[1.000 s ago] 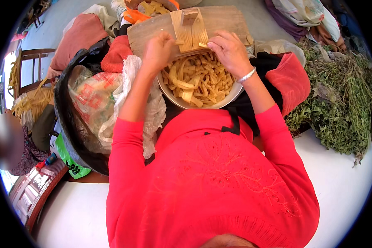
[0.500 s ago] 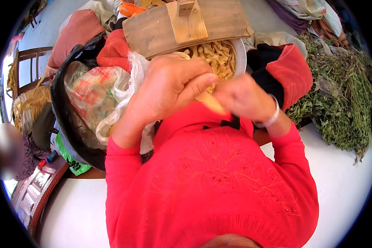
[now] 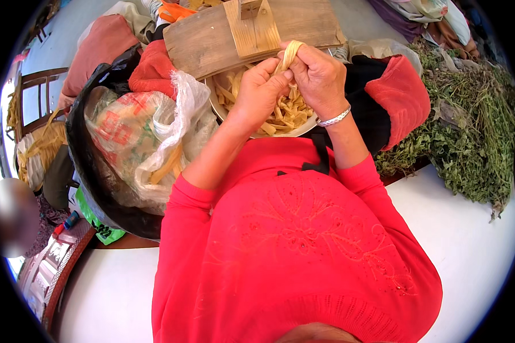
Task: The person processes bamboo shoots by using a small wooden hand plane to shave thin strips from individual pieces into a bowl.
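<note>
A pale yellow, fibrous strip [image 3: 292,52] is bent into a loop between my two hands. My left hand [image 3: 260,94] pinches its lower part between thumb and fingers. Around the upper part close the fingers of my right hand [image 3: 320,77], which has a bracelet at the wrist. Both hands are above a pale round basin [image 3: 216,108], just touching or nearly so. Many short yellow pieces [image 3: 290,113] of the same look lie in the basin. Over its far side rests a wooden board [image 3: 197,47] with a lighter wooden piece fixed on it.
To the left stands a black tub [image 3: 77,154] holding a clear plastic bag [image 3: 117,128] and white sacking. Red and black cloth [image 3: 403,103] lies right of the basin, beside a heap of green plants [image 3: 463,143]. A wooden chair [image 3: 37,97] stands far left.
Both hands have moved up and away from my body, now over the basin's near part. The strip, stretched between them before, is now looped over at the right hand.
</note>
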Motion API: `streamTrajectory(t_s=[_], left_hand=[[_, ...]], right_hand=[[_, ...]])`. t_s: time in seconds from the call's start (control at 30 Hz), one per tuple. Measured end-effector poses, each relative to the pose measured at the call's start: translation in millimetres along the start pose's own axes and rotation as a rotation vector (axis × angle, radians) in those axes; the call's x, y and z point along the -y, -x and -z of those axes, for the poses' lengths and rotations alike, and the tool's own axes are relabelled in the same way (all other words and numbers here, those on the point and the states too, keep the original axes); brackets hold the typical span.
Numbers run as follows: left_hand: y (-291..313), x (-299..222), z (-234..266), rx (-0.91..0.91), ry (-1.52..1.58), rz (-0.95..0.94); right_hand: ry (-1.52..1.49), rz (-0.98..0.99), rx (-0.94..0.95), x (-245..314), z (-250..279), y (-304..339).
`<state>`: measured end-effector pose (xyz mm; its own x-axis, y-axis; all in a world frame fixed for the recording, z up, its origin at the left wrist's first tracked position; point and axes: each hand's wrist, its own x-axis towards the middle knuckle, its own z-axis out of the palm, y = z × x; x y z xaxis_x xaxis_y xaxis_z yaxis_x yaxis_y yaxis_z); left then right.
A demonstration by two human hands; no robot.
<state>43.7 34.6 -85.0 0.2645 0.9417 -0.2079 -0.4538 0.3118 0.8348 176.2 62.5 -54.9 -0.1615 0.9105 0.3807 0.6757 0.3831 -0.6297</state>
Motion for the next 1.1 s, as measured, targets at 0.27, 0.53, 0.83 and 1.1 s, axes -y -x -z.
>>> streamTrajectory(t_s=[0.27,0.53,0.83,1.1], left_hand=[[10.9,-2.8,13.0,-0.015,-1.334,-0.483],[6.1,-11.5,5.8,-0.012,-1.07,-0.361],[25.6,-0.8,30.4,-0.103,-0.285,0.198],[26.3,-35.1,32.6,0.033,-1.383,-0.589]], right_hand=[[-0.647,-0.589,0.412,-39.0,-20.8,44.9],[-1.122,-0.574,0.243,-32.8,-35.3,52.2],[-0.541,-0.238,-0.061,-24.4,-4.6,23.5],[-0.635,-0.294,0.331,-20.8,11.7,-5.3]])
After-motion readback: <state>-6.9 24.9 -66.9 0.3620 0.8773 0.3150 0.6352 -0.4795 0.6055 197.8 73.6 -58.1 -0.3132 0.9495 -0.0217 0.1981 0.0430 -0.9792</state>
